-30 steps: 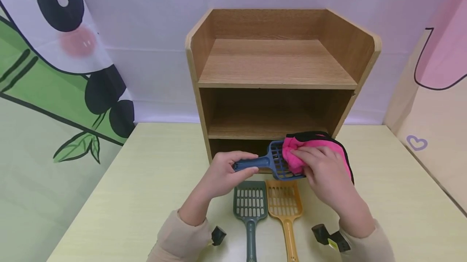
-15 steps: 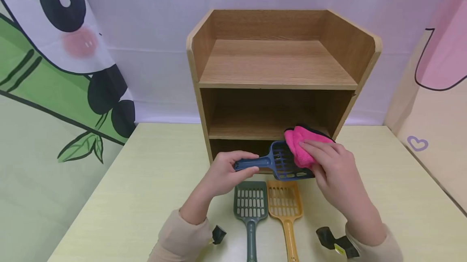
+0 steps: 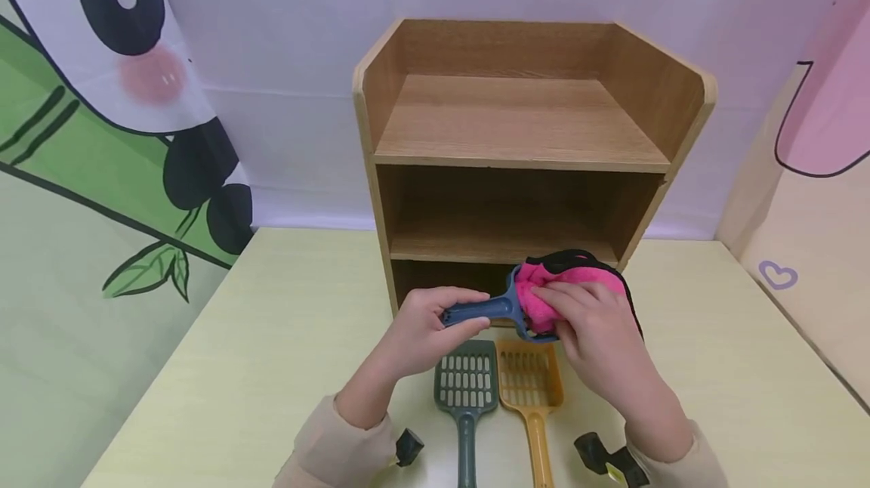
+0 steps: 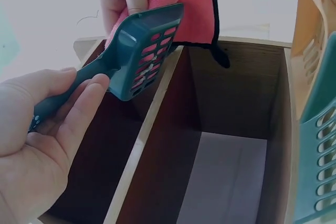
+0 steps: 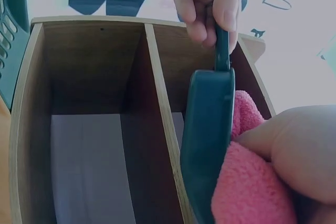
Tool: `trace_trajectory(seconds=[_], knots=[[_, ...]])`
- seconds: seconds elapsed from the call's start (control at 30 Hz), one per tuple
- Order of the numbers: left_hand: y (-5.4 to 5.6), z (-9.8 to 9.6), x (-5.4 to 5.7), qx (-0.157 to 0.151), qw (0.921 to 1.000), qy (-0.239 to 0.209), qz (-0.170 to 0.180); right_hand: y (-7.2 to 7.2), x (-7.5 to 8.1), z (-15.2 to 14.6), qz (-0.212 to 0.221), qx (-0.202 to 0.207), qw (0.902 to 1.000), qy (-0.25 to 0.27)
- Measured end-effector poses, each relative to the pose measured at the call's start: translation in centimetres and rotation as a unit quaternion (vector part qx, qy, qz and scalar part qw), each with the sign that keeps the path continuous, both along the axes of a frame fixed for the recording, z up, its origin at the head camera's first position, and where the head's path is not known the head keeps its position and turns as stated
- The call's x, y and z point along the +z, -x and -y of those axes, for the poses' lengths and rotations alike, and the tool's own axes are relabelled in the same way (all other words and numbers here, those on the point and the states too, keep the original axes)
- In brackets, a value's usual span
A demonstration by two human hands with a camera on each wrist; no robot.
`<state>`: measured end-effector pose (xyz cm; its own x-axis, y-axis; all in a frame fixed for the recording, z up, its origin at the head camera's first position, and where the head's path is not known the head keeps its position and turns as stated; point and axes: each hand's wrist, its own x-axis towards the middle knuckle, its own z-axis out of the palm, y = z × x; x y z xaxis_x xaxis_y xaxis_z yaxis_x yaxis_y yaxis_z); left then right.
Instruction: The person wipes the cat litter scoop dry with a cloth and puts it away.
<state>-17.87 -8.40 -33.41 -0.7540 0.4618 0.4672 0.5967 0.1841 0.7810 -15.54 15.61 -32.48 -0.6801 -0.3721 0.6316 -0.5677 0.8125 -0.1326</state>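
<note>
A blue slotted litter scoop [image 3: 485,310] is held by its handle in my left hand [image 3: 424,329], its head pointing right. My right hand [image 3: 601,341] grips a bright pink cloth with black edging [image 3: 578,276] and presses it into the scoop's head, hiding most of the slots in the head view. Through the slots in the left wrist view, pink cloth [image 4: 197,9] shows behind the scoop [image 4: 126,51]. In the right wrist view the scoop [image 5: 207,129] is seen from its side, the cloth [image 5: 252,192] against it.
On the table lie a dark green scoop [image 3: 466,378] and an orange scoop [image 3: 532,382], side by side, handles toward me. A wooden shelf unit [image 3: 519,122] stands behind the hands. Printed fabric [image 3: 292,88] hangs at the back.
My right hand swung the cloth out to the right and up along the scoop's head, then came back left and down over it. My left hand keeps its hold, nearly still.
</note>
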Motion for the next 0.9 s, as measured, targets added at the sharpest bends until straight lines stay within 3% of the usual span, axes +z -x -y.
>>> trace_trajectory(seconds=[0.13, 0.5, 0.6, 0.67, 0.7, 0.73, 0.77, 0.83, 0.87, 0.9], knots=[[-0.1, 0.3, 0.3, 0.004, 0.9999, 0.000, -0.011, 0.2, 0.0, -0.3, -0.020, -0.017, 0.9997, 0.001], [0.4, 1.1, -0.2, 0.019, 0.9997, -0.006, 0.010, 0.8, -0.1, -1.4, -0.037, -0.024, 0.9983, 0.039], [0.4, 1.5, -0.2, 0.021, 0.9994, -0.014, 0.022, 0.9, 0.2, -2.0, -0.016, -0.009, 0.9950, 0.099], [0.3, 1.9, -0.1, 0.014, 0.9990, -0.028, 0.033, 0.5, 0.5, -2.3, 0.034, -0.024, 0.9834, 0.177], [0.3, 2.1, -0.1, 0.009, 0.9985, -0.035, 0.041, 0.3, 0.6, -2.5, 0.074, -0.031, 0.9699, 0.230], [0.2, 2.2, -0.1, -0.001, 0.9978, -0.045, 0.049, 0.1, 0.7, -2.8, 0.120, -0.027, 0.9474, 0.295], [0.1, 2.3, -0.1, -0.013, 0.9967, -0.056, 0.058, -0.1, 0.8, -3.0, 0.165, -0.016, 0.9171, 0.363], [-0.1, 2.4, -0.2, -0.037, 0.9935, -0.074, 0.078, -0.6, 0.7, -3.4, 0.236, 0.040, 0.8401, 0.487], [-0.2, 2.4, -0.3, -0.047, 0.9918, -0.082, 0.087, -0.6, 0.6, -3.5, 0.264, 0.096, 0.7950, 0.538], [-0.3, 2.3, -0.3, -0.055, 0.9900, -0.089, 0.094, -0.7, 0.4, -3.6, 0.295, 0.172, 0.7387, 0.581]])
